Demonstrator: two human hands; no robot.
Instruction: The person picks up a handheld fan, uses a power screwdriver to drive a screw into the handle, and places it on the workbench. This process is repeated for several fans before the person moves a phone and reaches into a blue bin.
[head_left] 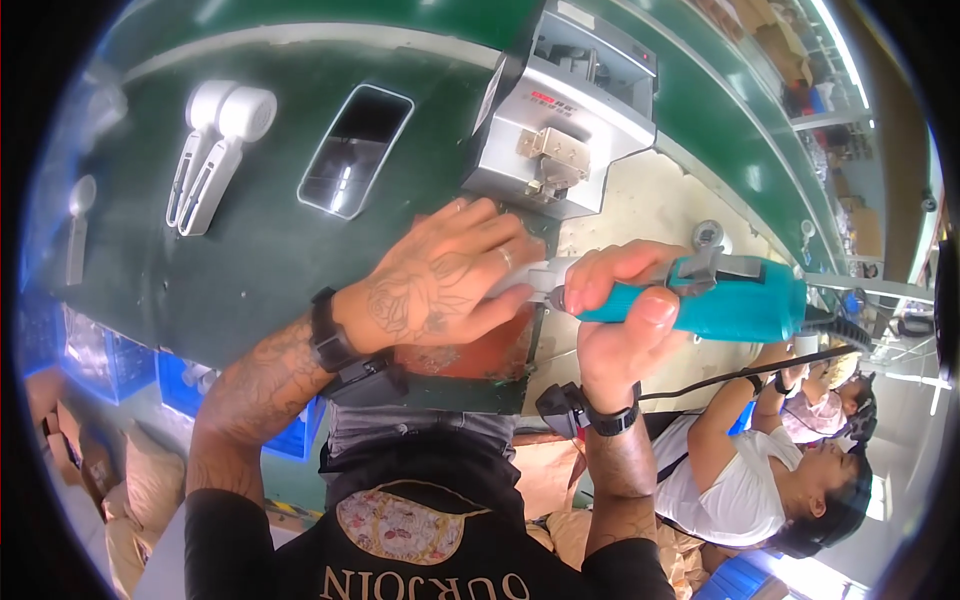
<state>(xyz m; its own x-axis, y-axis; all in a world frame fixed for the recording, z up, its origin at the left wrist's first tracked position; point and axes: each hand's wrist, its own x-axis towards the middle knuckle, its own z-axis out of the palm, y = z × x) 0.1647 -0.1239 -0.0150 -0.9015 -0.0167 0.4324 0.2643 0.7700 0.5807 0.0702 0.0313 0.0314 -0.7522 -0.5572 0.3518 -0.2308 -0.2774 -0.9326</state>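
My right hand (625, 310) is wrapped around a teal electric screwdriver (745, 308) with a grey lever on its side. The tool lies nearly level, its nose pointing left. My left hand (435, 280) is closed, thumb and fingers pinching a white plastic part (513, 284) that is mostly hidden behind them. The nose of the screwdriver meets that part, though I cannot make out the exact contact. Both hands are over the edge of a worn reddish patch (455, 362) on the green bench (260, 270).
Ahead stands a silver metal machine (500, 160) with a clamp-like block. A smartphone (352, 155) and two white round-headed pieces with slotted handles (215, 145) lie to the left. A black cable (735, 372) passes below the tool. A person in white (735, 480) is at the right.
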